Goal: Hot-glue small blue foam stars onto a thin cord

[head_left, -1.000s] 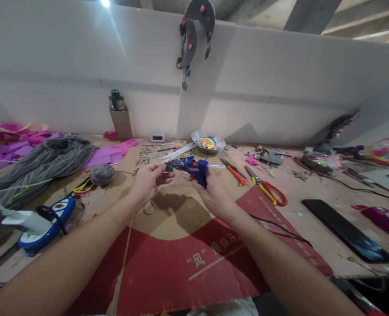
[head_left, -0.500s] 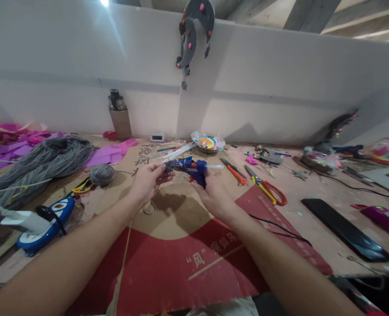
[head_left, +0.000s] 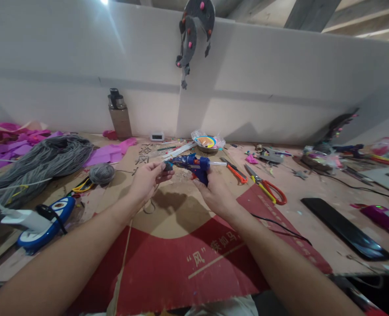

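Note:
My right hand [head_left: 210, 188] is wrapped round the handle of a blue hot glue gun [head_left: 197, 166], with a clear glue stick [head_left: 218, 163] poking out of its back end. The gun's nozzle points left. Between the fingertips of my left hand [head_left: 150, 180] is a small dark grey piece [head_left: 168, 166], too small to make out fully. The nozzle is right beside this piece; whether they touch I cannot tell. Both hands are above a cardboard sheet [head_left: 168, 272] with a red printed part.
To the right lie orange-handled scissors [head_left: 273, 193], a utility knife [head_left: 237, 173] and a black phone-like slab [head_left: 346, 228]. At left are grey yarn [head_left: 63, 153], a yarn ball [head_left: 101, 174] and a blue power strip [head_left: 46, 228]. A brown bottle [head_left: 120, 120] stands against the white wall.
The glue gun has shifted slightly to the right in my right hand, showing more of the grey piece in my left fingers. My left hand stays nearly in place.

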{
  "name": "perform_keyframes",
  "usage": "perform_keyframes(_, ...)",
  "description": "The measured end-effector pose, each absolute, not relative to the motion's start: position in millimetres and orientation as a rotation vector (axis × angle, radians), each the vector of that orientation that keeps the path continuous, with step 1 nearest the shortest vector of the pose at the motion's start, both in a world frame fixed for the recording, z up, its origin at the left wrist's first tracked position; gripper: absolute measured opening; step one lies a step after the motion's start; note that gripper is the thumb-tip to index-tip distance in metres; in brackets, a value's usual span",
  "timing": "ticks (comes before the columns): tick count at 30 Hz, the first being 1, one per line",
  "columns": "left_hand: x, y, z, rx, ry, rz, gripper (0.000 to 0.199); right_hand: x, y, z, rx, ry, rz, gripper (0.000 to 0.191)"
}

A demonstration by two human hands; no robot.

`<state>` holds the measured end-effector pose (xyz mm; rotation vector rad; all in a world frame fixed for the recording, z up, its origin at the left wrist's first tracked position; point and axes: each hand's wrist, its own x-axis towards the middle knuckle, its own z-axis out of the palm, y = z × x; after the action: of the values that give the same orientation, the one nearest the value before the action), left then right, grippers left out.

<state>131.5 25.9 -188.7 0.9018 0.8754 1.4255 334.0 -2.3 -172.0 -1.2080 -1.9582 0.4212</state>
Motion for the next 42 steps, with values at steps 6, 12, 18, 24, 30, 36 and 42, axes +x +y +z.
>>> perform_keyframes(6,131.7,26.8,-188.7,0.891,0.881,1.425,0.008,334.0,-2.1,-173.3,-1.221,-1.955,0.409,0.026)
perform_keyframes(12,131.9,26.2,-188.2,0.898,0.877,1.407,0.007,333.5,0.3,-175.9,-1.176,-1.976,0.429,0.027)
perform_keyframes(18,130.3,27.4,-187.8,0.872,0.891,1.431,0.007,341.4,10.0,-173.9,-1.244,-1.821,0.552,0.028)
perform_keyframes(24,132.1,28.3,-190.4,0.992,1.001,1.458,0.011,367.1,41.4,-186.4,-1.659,-1.687,0.842,0.012)
perform_keyframes(30,133.4,18.2,-184.3,1.730,1.401,1.492,0.019,364.4,38.0,-181.7,-1.587,-1.637,0.171,0.018)
perform_keyframes(36,130.3,14.1,-177.9,2.456,1.281,1.598,0.012,288.6,-0.2,-171.9,-0.824,-1.245,1.373,0.042)
perform_keyframes(42,130.2,9.9,-176.1,2.429,1.225,1.570,0.014,268.1,-8.7,-174.0,-0.850,-1.149,1.447,0.049)
